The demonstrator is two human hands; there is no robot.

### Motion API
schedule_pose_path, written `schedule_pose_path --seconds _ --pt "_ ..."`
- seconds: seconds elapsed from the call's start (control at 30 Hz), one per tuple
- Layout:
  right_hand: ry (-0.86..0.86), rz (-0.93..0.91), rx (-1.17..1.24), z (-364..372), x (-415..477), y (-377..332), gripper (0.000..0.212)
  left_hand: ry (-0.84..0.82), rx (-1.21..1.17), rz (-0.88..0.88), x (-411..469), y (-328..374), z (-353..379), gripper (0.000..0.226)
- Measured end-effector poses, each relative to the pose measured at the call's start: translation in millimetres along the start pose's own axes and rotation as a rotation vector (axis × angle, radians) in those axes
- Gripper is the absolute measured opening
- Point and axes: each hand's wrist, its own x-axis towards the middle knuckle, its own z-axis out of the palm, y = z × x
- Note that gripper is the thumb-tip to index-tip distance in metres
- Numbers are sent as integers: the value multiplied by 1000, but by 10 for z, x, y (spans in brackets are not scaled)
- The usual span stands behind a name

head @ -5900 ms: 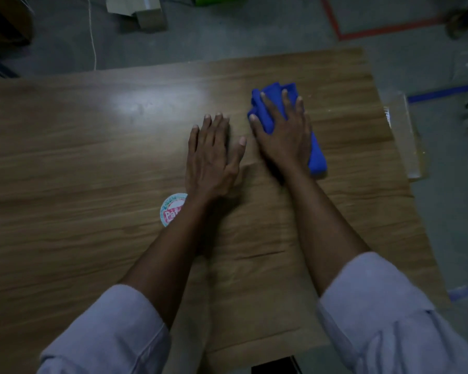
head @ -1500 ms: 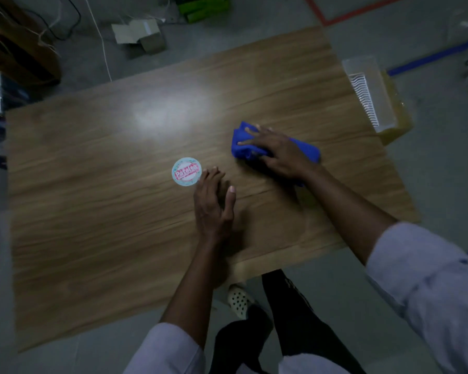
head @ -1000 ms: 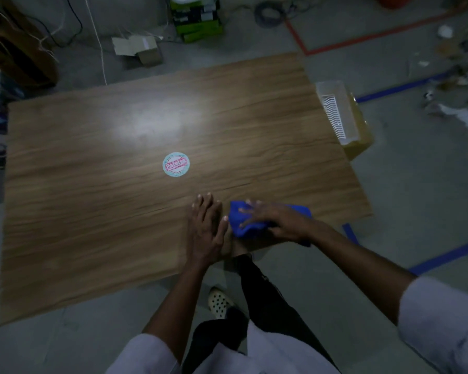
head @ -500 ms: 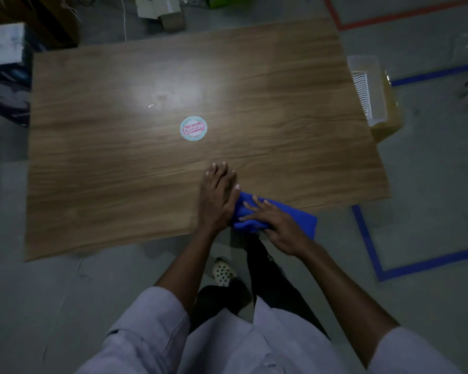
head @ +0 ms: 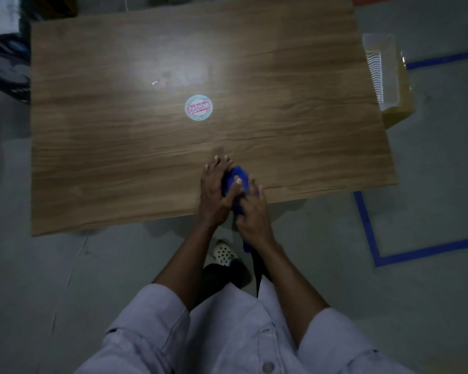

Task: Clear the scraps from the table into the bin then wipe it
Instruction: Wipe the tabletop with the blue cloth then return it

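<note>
L hand [head: 215,193] & R hand [head: 251,214] both grip bunched cloth [head: 239,175] at desk [head: 106,163] near edge, sticker [head: 198,107] well beyond.

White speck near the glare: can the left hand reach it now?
Probably yes: only bare table and the flat round sticker lie between the left hand and the white speck. It grips the blue cloth with the right hand, so free it first.
</note>
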Motion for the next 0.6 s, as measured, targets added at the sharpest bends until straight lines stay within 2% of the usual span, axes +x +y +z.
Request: schedule_pose_path --seconds 0.03,0.1,0.17,0.23,0.3,0.33,0.4,0.5,0.6 --pt "-32 -35 15 -36 6 -16 65 20 -13 -15 -4 6 -24 55" --pt "68 -49 -21 -210 104 82 62 91 16 -25 -46 -35 -74 50" --pt "286 33 -130 -420 310 268 53 164 94 -63 -105 -117 -133 46" --pt "376 177 -207 -575 565 400 47 199 203 -130 -129 -225 -187 49" --pt "311 249 -272 -493 709 374 52 202 289 -170 -125 -298 -213 55" --pt "270 204 -329 -351 702 304 52 199 306 -172 -116 -305 -213 57" --pt "149 12 -392 24 572 49 56 191 300 -157 -107 -313 -218 61" --pt "-138 -281 -480 364 301 -194 71 157 205 -134 -156 -318 -262 64" --pt "-210 -431 -519 113 545 14 63 102 179 -107 -169 -357 -332 65"
